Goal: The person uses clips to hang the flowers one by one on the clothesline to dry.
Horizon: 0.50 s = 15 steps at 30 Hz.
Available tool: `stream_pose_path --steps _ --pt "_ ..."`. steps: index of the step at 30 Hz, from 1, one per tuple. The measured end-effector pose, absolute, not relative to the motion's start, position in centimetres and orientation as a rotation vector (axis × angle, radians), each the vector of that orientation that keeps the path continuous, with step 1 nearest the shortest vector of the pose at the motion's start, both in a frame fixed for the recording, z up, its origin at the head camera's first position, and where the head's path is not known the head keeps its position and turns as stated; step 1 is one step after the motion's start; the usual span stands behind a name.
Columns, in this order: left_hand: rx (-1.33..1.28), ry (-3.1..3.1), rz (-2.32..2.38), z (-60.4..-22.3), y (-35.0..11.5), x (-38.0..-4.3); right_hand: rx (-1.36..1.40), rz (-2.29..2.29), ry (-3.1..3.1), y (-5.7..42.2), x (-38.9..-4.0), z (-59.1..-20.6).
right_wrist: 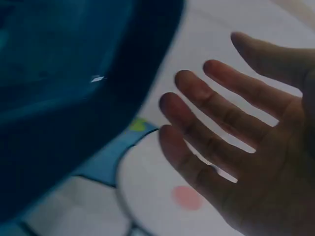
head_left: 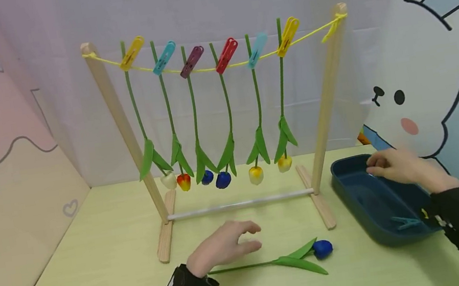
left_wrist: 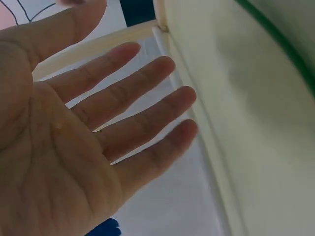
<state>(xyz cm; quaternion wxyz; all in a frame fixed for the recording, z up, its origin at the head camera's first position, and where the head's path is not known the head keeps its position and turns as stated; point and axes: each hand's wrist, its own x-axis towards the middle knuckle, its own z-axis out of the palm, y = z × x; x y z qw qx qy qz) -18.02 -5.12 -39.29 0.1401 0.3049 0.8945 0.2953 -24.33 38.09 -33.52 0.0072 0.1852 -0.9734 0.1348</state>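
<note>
Just above the table, my left hand (head_left: 223,247) hovers with relaxed, spread fingers and an empty palm. Beneath it lies a blue tulip (head_left: 322,249), its green stem running left under the hand. My right hand (head_left: 398,168) is over the far end of a dark blue tray (head_left: 357,210); the right wrist view shows its fingers spread and holding nothing. A teal clothespin (head_left: 405,222) lies in the tray's near end. Several tulips hang head down from a yellow string (head_left: 201,70), pinned by clothespins, among them a red clothespin (head_left: 227,55) and a purple clothespin (head_left: 192,61).
A wooden frame carries the string between a left post (head_left: 122,124) and a right post (head_left: 329,93). A white rod (head_left: 239,205) joins its feet low down. Behind stands a white backdrop (head_left: 209,7), with cartoon-printed panels at both sides.
</note>
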Motion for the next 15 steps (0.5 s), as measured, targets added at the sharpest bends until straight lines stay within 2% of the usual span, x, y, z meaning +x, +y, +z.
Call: stream_pose_path --steps 6,15 --pt "0.692 2.491 0.75 -41.8 -6.6 -17.1 0.473 0.431 -3.238 40.6 -23.2 -38.0" --pt "0.6 2.52 0.729 -42.5 -6.8 -16.9 0.468 0.561 -3.436 41.6 -21.9 -39.8"
